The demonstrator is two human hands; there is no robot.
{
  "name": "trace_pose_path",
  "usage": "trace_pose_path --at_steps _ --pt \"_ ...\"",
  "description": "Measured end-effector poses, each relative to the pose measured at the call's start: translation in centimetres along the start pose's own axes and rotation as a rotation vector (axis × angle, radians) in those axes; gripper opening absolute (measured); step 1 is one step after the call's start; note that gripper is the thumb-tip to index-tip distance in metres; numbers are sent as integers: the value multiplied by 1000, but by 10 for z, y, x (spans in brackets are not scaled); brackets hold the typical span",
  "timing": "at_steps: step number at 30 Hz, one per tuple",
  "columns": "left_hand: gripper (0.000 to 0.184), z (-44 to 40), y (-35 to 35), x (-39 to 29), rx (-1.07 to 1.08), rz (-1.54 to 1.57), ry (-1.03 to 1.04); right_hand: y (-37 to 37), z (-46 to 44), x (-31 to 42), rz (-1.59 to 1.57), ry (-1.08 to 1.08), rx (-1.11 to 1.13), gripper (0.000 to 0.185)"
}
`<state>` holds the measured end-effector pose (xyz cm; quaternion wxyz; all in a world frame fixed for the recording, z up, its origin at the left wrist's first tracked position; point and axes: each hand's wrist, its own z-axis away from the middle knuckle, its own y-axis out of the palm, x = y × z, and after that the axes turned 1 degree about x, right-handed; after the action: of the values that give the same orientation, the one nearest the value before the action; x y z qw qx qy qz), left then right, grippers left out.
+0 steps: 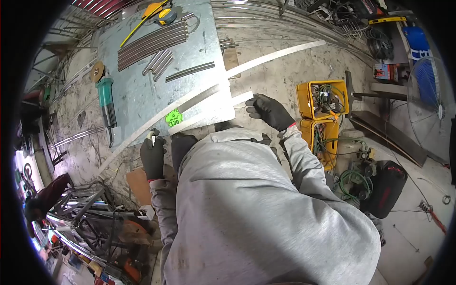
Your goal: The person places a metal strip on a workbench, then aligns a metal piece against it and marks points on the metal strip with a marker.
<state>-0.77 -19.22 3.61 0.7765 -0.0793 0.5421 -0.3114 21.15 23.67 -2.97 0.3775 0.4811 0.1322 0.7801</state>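
My right hand [270,112], in a dark glove, is at the end of a short pale flat strip [241,99], its thumb and fingers closed at that end. The strip runs over the near edge of the metal-topped table [204,52]. My left hand [153,159], also gloved, is closed around a small whitish stick-like piece [153,139] that pokes up past the fingers. Across the table lies a longer pale strip [275,54], overhanging on both sides. Beside the two strips is a round green label [174,117] marked 1.30.
On the table are several metal tubes [152,45], short tube pieces [158,63] and a tape measure [167,16]. A green angle grinder [106,97] rests at the left edge. Yellow crates [322,118], a fan [437,107] and a black speaker [385,189] stand right.
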Motion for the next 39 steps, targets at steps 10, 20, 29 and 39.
trace_pose_path --at_steps 10,20,29,39 --pt "42 -1 -6 -8 25 -69 -37 56 1 4 203 -100 -114 40" --pt "39 9 3 -17 45 -372 176 176 36 71 453 -329 -252 24" --pt "33 10 26 -3 4 -436 497 213 23 63 769 -628 -104 26" --pt "31 17 19 -45 81 -360 367 224 16 72 766 -606 -24 27"
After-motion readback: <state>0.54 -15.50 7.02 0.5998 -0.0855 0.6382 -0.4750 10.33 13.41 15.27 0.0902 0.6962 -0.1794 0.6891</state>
